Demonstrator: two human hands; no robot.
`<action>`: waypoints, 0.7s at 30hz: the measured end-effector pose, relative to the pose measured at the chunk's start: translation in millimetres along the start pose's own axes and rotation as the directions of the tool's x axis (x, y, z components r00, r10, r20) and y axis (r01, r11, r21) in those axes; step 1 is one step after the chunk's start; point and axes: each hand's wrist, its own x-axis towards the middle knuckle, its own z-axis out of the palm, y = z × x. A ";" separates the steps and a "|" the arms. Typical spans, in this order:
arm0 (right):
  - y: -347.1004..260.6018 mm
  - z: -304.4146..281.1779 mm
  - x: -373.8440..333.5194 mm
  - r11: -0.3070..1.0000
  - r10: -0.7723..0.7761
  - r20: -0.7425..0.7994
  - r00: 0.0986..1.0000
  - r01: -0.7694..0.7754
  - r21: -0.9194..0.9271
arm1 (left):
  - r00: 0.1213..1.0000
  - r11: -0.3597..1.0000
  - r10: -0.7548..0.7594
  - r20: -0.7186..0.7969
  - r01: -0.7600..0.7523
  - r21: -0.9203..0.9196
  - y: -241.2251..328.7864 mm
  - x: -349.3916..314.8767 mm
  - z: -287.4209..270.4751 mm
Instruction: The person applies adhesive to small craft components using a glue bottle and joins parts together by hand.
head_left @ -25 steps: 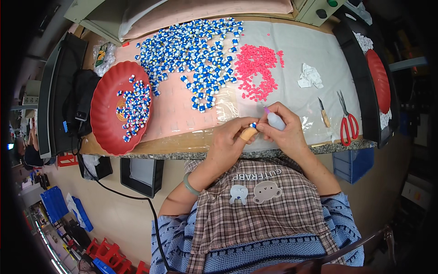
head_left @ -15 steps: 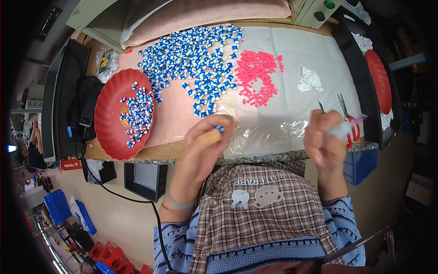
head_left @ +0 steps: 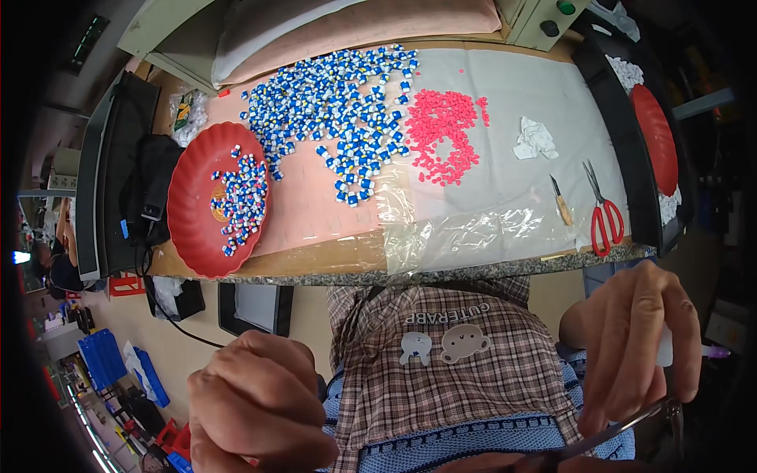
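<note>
Left hand (head_left: 256,398) curled, knuckles up; cannot tell if anything is inside. Right hand (head_left: 637,343) grasping a white plastic bottle with purple tip (head_left: 665,348), mostly hidden behind fingers. Beyond both hands, on the bench (head_left: 315,254): small blue-and-white pieces (head_left: 303,98), small bright-pink pieces (head_left: 432,126).

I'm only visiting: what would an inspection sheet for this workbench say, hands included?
Surface: pink sheet on the left, pale sheet on the right.
Job's things: blue-and-white pieces spread out, similar ones in a red bowl; small pink pieces beside the spread.
Clutter: crumpled white wad, knife, scissors.
Hands: left hand closed, contents hidden; right hand holds a purple-tipped bottle, mostly hidden.
Cables: black cable hanging at left.
Surroundings: blue crates and another person at left; black tray below the bench.
</note>
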 end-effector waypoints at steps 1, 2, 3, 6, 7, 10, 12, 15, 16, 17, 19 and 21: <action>-2.4 1.3 1.0 0.999 0.031 -0.035 0.999 -0.030 0.018 | 1.000 1.000 0.020 -0.019 -0.020 -0.008 -1.3 -0.7 -0.2; -3.3 1.4 0.7 0.998 0.062 -0.070 0.996 -0.059 0.038 | 0.999 0.999 0.038 -0.039 -0.038 -0.015 -2.6 0.1 0.4; 3.4 -0.1 1.8 1.000 -0.031 -0.037 0.999 0.031 0.005 | 0.993 1.000 0.014 -0.117 -0.010 0.027 -2.3 3.2 9.9; 4.5 -6.9 5.4 0.967 -0.137 0.086 0.987 0.114 0.229 | 0.996 0.994 0.076 -0.047 -0.079 -0.072 -1.0 13.0 9.5; 4.8 -7.1 2.8 0.967 -0.138 0.074 0.988 0.119 0.225 | 0.973 0.998 0.068 -0.221 -0.068 0.012 2.1 16.1 25.0; 4.2 -7.0 -3.5 0.967 -0.171 0.043 0.984 0.160 0.198 | 0.984 0.991 0.120 -0.135 -0.126 -0.040 3.3 18.6 20.2; 2.3 -7.0 -5.6 0.966 -0.196 0.036 0.980 0.187 0.180 | 0.981 0.990 0.135 -0.137 -0.138 -0.010 2.1 17.1 21.3; 4.5 -9.1 -9.7 0.961 -0.220 0.032 0.975 0.212 0.175 | 0.978 0.994 0.108 -0.176 -0.107 0.011 -0.9 12.9 28.0; 3.7 -7.3 -10.3 0.960 -0.237 0.029 0.971 0.230 0.161 | 0.979 0.998 0.058 -0.196 -0.065 -0.026 -3.2 15.5 32.0; 2.8 -5.7 -10.8 0.958 -0.254 0.027 0.967 0.248 0.146 | 0.973 0.992 0.104 -0.207 -0.116 -0.051 -7.3 16.0 34.4; 0.3 -3.7 -13.6 0.954 -0.278 0.021 0.960 0.273 0.121 | 0.971 0.987 0.140 -0.195 -0.152 -0.052 -2.6 15.6 29.1; -3.1 -3.3 -18.1 0.952 -0.292 0.013 0.956 0.289 0.103 | 0.976 0.993 0.114 -0.183 -0.118 -0.011 -0.8 15.6 33.5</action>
